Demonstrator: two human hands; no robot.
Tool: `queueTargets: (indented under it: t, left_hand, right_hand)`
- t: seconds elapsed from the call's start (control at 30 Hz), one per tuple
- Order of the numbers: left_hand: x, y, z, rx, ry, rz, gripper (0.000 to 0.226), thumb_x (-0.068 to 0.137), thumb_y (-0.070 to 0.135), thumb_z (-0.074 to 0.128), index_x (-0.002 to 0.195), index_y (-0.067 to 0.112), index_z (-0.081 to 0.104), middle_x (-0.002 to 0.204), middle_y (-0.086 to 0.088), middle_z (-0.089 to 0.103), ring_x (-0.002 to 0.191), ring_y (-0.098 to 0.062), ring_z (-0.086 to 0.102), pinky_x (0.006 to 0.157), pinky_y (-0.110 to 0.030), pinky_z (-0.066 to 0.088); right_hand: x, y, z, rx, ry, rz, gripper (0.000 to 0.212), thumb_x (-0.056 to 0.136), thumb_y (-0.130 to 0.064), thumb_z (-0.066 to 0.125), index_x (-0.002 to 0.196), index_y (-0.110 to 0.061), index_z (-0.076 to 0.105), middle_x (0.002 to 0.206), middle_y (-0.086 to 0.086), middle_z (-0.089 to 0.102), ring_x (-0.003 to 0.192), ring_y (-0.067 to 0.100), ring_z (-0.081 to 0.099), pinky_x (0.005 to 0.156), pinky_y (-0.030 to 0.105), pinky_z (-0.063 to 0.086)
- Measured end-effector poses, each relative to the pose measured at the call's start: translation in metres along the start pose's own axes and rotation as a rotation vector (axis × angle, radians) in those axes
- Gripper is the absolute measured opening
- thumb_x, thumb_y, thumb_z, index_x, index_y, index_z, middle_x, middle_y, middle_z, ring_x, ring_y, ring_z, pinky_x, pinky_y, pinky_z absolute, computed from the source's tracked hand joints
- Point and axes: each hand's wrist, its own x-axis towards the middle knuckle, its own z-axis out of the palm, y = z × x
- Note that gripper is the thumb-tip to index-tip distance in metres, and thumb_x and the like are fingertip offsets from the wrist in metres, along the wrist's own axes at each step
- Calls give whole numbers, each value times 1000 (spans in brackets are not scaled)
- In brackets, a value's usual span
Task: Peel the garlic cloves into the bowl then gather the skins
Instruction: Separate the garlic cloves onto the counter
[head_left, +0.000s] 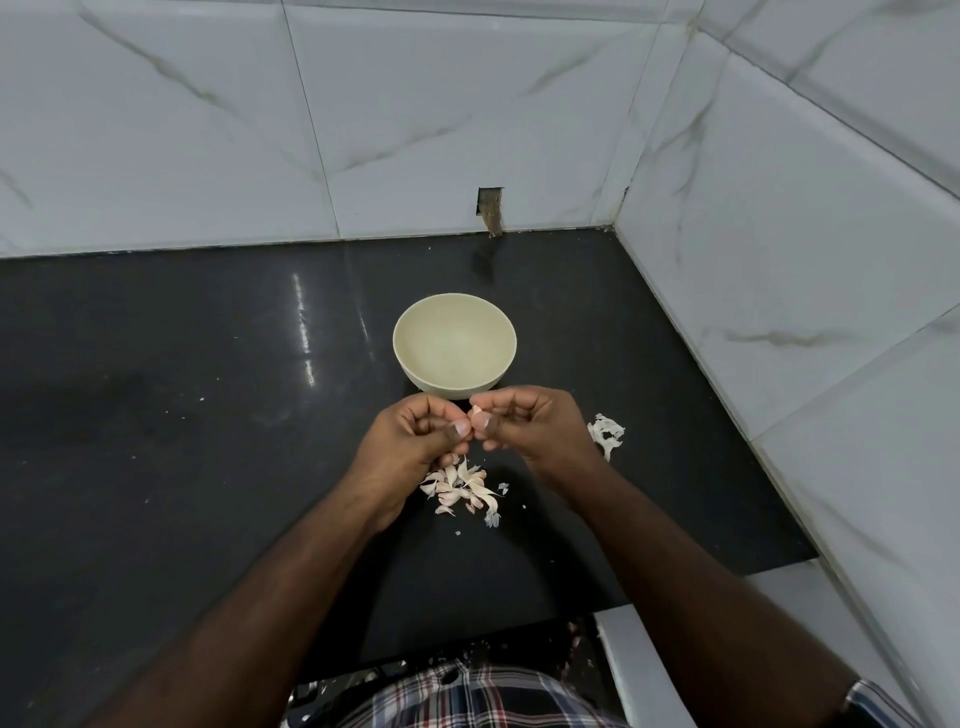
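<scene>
On the left, the dark surface (156, 389) is lying bare but for a few pale flecks, and the left hand (415, 436) is hovering over it just near of the bowl (454, 345), its fingers curled and its thumb pinching one side of a garlic clove (477, 414). Below the hands, a pile of cloves and loose skins (462, 488) is sitting on the surface, near of the bowl. The bowl itself is showing no peeled cloves inside, so by my judgement the peeling is only getting started: most of the pile is waiting, and the gathering of skins is not yet begun. Moving right, the right hand (530, 426) is pinching the other side of the same clove, fingertips meeting the left thumb, seemingly working the skin loose. Further right, a smaller heap of papery skins (607, 432) is lying just beside that wrist. No brand, label or writing is showing anywhere.
</scene>
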Motion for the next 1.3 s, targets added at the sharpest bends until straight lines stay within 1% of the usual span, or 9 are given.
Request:
queueTargets:
  t: [0.13,0.27,0.33,0.43,0.53,0.73,0.87,1.03,1.3]
  left_hand:
    - [0,0,0,-18,4,-9,3,88,4,71,89,5,68,76,-18,63,69,-24,52,59,-25,45]
    - [1,2,1,-51,34,-10,17,83,2,76,96,4,65,74,-9,65,66,-20,55,57,-27,45]
    - [1,2,0,-53,40,-11,21,81,2,78,97,4,65,74,-7,66,67,-22,53,57,-27,45]
    - [-1,3,0,-70,20,-18,21,80,3,79,98,3,67,79,-14,66,66,-21,54,56,-24,45]
    - [-3,5,2,-77,-12,-6,22,79,8,79,96,2,67,82,-21,66,65,-17,59,57,-23,44]
    - [-4,6,1,-65,-14,-7,29,77,9,80,100,-3,66,79,-18,67,65,-18,57,58,-26,44]
    - [-6,8,1,-96,-9,-9,33,73,12,81,99,-2,66,79,-18,66,65,-18,59,57,-24,45]
    - [-3,8,-5,-104,6,-24,22,84,1,73,104,-5,65,79,-12,69,66,-14,62,57,-20,47]
    - [-3,8,-6,-103,-40,-51,15,86,5,73,100,4,73,84,-14,71,74,-16,64,60,-20,49]
  right_hand:
    - [-3,1,3,32,5,-1,21,85,6,71,105,-1,72,79,2,75,64,6,65,62,19,53]
    - [-5,0,7,42,-2,-17,19,84,4,73,103,7,71,85,14,75,65,12,66,61,21,53]
    - [-6,0,9,36,11,-30,15,83,4,74,98,6,72,82,13,75,62,12,65,60,21,53]
    - [-6,0,10,8,35,-55,11,82,6,74,92,0,73,75,6,75,59,11,65,61,22,54]
    - [-6,0,11,-26,41,-84,10,82,6,74,90,-2,75,74,8,75,59,12,65,62,23,54]
    - [-8,-2,14,-77,58,-102,9,84,9,70,85,1,73,71,10,73,59,11,63,63,22,53]
    - [-9,-3,16,-69,46,-96,8,85,6,71,93,5,74,73,11,73,62,13,65,66,25,55]
    - [-11,-8,14,6,-57,-38,20,85,6,71,103,-2,74,90,11,77,82,20,74,76,28,59]
    - [-8,-10,13,-52,21,-54,14,80,7,75,92,0,75,80,14,76,70,23,71,65,28,58]
